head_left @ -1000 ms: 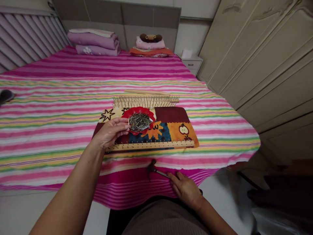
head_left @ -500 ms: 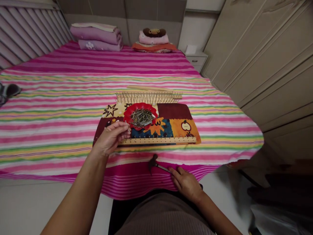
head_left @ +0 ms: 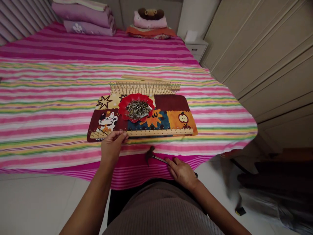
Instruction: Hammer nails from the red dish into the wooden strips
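Bed with pink, white, yellow and green striped cover (head_left: 49,120) fills most of the view, magenta stripes at far end and front hem. Tall beige panelled wardrobe (head_left: 264,58) along the right. Folded lilac bedding (head_left: 85,19) far left, pink and orange folded stack (head_left: 150,29) beside it. Rectangular patchwork-print mat (head_left: 172,102) lies on the cover, cat, leaf and apple motifs. Just behind it, pale wooden strips bristling with nails (head_left: 144,88); a bare flat wooden strip (head_left: 146,78) behind those. Long pale wooden strip (head_left: 151,133) runs side to side along the mat's near edge, nails standing along it, some tilted. Red scalloped bowl (head_left: 123,102) sits on the mat left of centre, behind that strip. Left hand (head_left: 111,147) at the near strip, left of its middle, thumb and forefinger brought close; can't tell how tightly closed or whether a nail is between. Right hand (head_left: 182,173) curled round the handle end of a dark-headed claw hammer (head_left: 157,158), head over the magenta hem, apart from the strip. Loose silvery nails (head_left: 138,109) heaped in the bowl
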The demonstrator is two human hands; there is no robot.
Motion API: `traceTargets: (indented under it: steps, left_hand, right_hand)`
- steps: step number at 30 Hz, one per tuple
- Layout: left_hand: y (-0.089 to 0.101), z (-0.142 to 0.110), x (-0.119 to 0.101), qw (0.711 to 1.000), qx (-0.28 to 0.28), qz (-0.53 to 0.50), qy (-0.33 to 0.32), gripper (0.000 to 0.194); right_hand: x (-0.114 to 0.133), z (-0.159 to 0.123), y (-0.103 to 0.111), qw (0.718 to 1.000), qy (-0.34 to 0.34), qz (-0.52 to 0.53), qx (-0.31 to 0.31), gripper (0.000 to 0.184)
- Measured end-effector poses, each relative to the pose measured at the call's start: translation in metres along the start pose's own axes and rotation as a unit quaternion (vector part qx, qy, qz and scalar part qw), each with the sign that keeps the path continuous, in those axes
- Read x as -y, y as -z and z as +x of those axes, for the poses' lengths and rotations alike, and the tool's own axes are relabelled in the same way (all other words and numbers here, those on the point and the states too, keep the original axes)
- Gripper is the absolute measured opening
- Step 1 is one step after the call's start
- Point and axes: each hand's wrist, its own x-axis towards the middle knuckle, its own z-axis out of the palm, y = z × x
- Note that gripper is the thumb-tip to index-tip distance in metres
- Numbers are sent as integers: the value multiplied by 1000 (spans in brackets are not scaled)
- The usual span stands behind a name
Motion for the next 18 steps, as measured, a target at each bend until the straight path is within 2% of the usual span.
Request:
traceTargets:
  steps: [6, 11, 14, 18]
  left_hand:
    - [-10, -11, 18, 994, -38, 90, -52, 23]
    - [-21, -18, 27, 968, -62, 207, -126, 20]
    - [-25, -14, 38, 957, -91, 207, -180, 21]
    - [-30, -9, 50, 952, -102, 200, -210, 20]
  right_hand:
    - [1, 1, 4, 1000, -1, 0, 18, 41]
    - [1, 1, 5, 1000, -3, -3, 18, 40]
    - [2, 1, 6, 1000, -6, -13, 18, 40]
    - [3, 1, 9, 1000, -5, -21, 20, 39]
